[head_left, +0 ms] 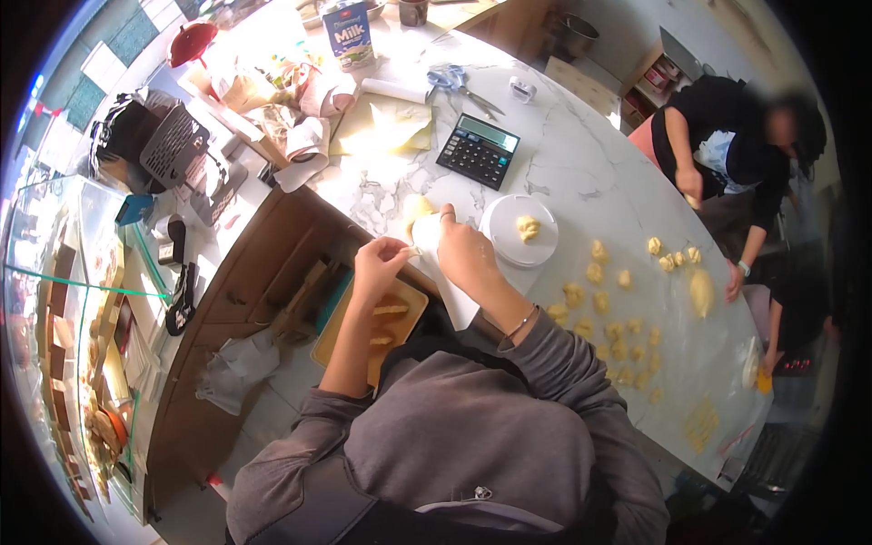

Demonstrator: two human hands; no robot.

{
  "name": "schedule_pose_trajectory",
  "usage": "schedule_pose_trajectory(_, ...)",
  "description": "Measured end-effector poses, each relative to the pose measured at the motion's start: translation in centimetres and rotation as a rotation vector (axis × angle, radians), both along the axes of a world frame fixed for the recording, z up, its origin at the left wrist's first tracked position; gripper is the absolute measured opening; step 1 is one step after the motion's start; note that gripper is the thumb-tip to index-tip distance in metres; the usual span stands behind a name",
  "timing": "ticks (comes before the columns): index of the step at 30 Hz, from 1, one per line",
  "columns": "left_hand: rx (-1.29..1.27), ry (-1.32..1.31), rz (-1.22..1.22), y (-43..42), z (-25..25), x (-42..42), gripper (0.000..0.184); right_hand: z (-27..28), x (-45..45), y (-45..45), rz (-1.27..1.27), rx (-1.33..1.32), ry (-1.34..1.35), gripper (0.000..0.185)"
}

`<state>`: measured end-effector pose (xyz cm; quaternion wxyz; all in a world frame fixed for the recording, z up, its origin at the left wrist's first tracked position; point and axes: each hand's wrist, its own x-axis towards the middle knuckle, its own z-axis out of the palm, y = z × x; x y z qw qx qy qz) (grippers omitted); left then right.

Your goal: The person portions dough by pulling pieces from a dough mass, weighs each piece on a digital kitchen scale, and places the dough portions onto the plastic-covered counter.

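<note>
My left hand (381, 265) is closed in a pinch at the counter's near edge, with a small pale bit that looks like dough at its fingertips. Just right of it, my right hand (465, 256) is closed, its thumb pointing away from me. A bright white surface lies against its fingers; what it grips I cannot make out. Beyond both hands sits a yellow lump of dough (419, 209), partly washed out by glare. Beside my right hand stands a round white scale (495, 238), and a twisted dough piece (528, 228) rests on it.
Several dough pieces (619, 349) spread over the right side of the marble counter (581, 154). A calculator (478, 151), scissors (463, 86) and a milk carton (350, 36) stand farther back. Below my left arm is a tray (413, 313). Another person (727, 136) works at right.
</note>
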<state>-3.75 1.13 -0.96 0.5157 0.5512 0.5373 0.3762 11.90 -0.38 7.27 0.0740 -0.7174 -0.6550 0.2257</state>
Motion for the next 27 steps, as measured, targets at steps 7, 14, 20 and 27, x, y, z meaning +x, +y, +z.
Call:
schedule_pose_trajectory(7, -0.077, -0.506, 0.121, 1.6, 2.6, -1.8, 0.013, -1.3, 2.6, -1.2, -0.056, 0.129, 0.175, 0.051)
schedule_pose_trajectory(14, 0.080, -0.384, -0.063, 3.9, 3.4, 2.9, 0.019, 4.5, 7.5, -4.9, -0.189, 0.324, 0.283, 0.048)
schedule_pose_trajectory(20, 0.484, -0.124, -0.440, 3.2, 6.4, 11.4, 0.013, 11.4, 13.8, -13.8, -0.479, 0.685, 0.313, 0.041)
schedule_pose_trajectory(27, 0.730, 0.276, -0.762, 3.7, 2.6, 17.7, 0.011, 12.8, 15.3, -20.7, -0.743, 0.700, 0.279, 0.039)
